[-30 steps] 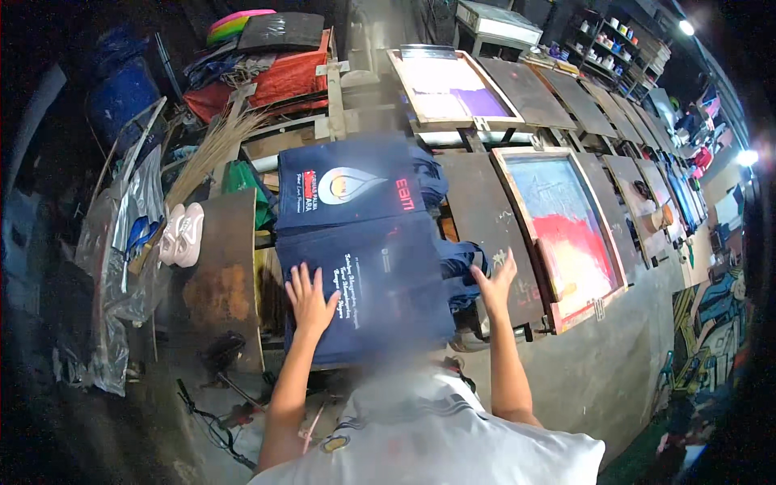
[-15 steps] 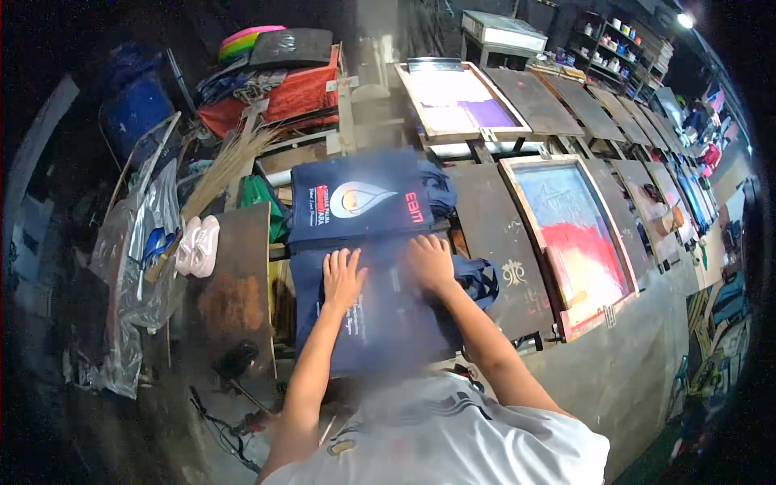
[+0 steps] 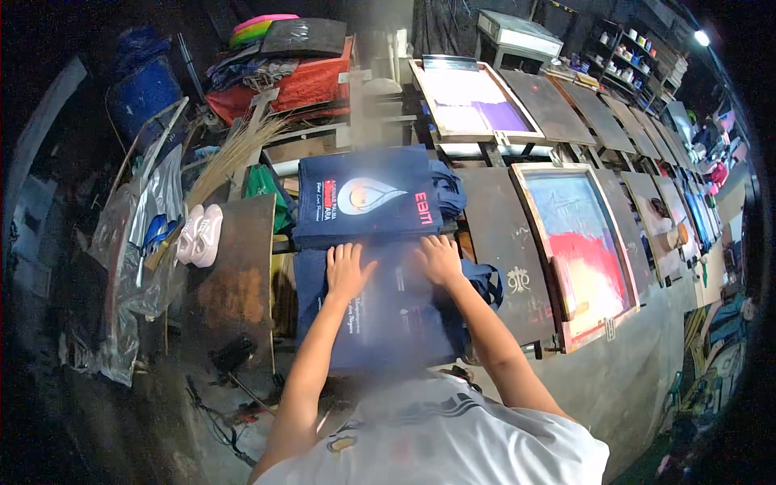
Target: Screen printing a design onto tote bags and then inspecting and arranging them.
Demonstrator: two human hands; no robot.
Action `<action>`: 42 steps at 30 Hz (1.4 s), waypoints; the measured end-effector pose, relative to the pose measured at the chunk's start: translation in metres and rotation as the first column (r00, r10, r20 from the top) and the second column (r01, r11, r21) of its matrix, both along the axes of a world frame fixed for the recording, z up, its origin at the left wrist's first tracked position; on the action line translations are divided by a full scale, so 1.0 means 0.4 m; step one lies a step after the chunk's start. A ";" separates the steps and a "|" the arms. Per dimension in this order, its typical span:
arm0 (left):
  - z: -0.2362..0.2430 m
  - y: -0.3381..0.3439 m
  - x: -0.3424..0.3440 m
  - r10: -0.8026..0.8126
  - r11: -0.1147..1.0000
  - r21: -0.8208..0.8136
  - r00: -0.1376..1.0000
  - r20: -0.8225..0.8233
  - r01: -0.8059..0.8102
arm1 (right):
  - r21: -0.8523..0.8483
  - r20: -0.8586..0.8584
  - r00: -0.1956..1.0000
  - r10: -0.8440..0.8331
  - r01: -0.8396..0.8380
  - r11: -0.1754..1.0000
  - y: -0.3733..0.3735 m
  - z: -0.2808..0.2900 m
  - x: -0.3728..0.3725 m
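Two stacks of navy cloth bags lie one behind the other in front of me. The near stack of bags carries faint white print, and its loose handles stick out to the right. My left hand rests on its far left part with fingers stretched out. Near its far right corner my right hand lies flat, fingers extended. Just beyond my fingertips is the far stack of bags, printed with a white drop shape and red lettering. Its handles also hang to the right. A blurred strip crosses the middle of the view.
Right of the bags are a dark board and a wood-framed printing screen with red ink. Another screen holds purple ink. To the left, pink shoes stand on a board beside a straw broom.
My right hand has shifted slightly right and its fingers now lie flatter on the near bags. My left hand stays in nearly the same place. The whole view has moved a little.
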State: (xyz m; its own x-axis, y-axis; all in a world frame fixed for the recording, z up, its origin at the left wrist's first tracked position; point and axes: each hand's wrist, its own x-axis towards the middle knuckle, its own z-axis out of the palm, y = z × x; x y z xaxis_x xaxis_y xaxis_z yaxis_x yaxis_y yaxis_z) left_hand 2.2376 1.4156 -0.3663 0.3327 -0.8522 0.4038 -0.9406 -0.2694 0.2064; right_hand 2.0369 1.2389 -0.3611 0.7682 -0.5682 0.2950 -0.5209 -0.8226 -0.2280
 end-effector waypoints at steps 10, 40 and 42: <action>0.030 -0.012 0.010 0.007 0.995 0.104 0.998 -0.061 -0.001 | 0.173 -0.134 0.991 -0.001 0.024 0.985 0.003 0.043 0.005; -0.051 0.057 -0.324 0.095 0.936 0.343 0.995 -0.029 -0.080 | 0.698 0.245 0.911 -0.332 0.072 0.713 0.079 -0.182 -0.322; -0.045 0.056 -0.326 0.104 0.935 0.342 0.994 -0.020 -0.091 | 0.883 0.345 0.851 -0.396 -0.152 0.444 0.084 -0.188 -0.320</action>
State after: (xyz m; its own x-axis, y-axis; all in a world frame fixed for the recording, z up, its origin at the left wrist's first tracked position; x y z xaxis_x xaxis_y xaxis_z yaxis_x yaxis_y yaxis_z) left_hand 2.1072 1.4381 -0.3844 0.4303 -0.8990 0.0813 -0.8996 -0.4196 0.1210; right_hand 1.9090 1.2725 -0.4362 0.5915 -0.7935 -0.1431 -0.2037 0.0247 -0.9787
